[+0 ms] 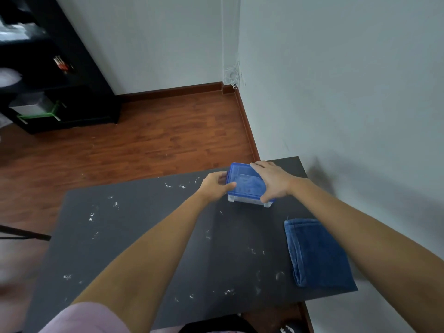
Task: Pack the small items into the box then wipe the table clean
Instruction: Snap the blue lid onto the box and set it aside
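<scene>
A small clear box with a blue lid (242, 182) stands near the far right corner of the dark grey table (144, 236). My left hand (216, 185) grips the box's left side, thumb on the lid. Over the lid's right half lies my right hand (271, 181), fingers spread and curled over its near and far edges. The lid sits flat on the box; what is inside is blurred. A folded blue cloth (317, 253) lies on the table at the right, near the edge. White crumbs and smears (115, 204) dot the tabletop.
A pale wall (348, 92) runs close along the table's right side. Wooden floor (144, 145) lies beyond the far edge, with a black shelf unit (60, 68) at the far left. A black bar (24, 234) pokes in at the left.
</scene>
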Demonstrator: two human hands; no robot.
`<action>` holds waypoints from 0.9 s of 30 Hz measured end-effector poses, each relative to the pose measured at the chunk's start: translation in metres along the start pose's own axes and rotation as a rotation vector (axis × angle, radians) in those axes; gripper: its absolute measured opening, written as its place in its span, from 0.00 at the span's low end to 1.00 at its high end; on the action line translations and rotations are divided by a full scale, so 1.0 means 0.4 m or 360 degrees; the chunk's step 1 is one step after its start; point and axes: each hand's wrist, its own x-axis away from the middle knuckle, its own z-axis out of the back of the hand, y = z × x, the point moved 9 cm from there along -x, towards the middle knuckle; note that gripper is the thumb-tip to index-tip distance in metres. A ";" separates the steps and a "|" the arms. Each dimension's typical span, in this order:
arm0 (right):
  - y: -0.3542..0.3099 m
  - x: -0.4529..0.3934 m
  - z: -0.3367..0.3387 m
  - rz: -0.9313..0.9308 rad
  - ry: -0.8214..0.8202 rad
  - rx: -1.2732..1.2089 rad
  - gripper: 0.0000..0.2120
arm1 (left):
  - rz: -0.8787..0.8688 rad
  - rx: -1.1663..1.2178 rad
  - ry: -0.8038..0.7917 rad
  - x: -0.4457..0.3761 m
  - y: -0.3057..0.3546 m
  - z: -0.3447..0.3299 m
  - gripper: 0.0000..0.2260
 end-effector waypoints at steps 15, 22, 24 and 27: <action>0.177 0.070 -0.137 -0.0747 0.0292 -0.1697 0.64 | 0.0563 0.0260 0.0010 -0.019 -0.104 -0.037 0.33; 0.173 0.094 -0.112 -0.0814 0.0642 -0.1407 0.24 | 0.0257 -0.0172 0.0298 -0.020 -0.042 0.008 0.09; 0.150 0.103 -0.096 -0.0769 0.0717 -0.1285 0.24 | 0.0212 -0.0262 0.0334 -0.011 -0.023 0.004 0.12; 0.122 0.110 -0.096 -0.0719 0.0749 -0.1212 0.26 | 0.0190 -0.0338 0.0382 0.001 -0.013 -0.001 0.10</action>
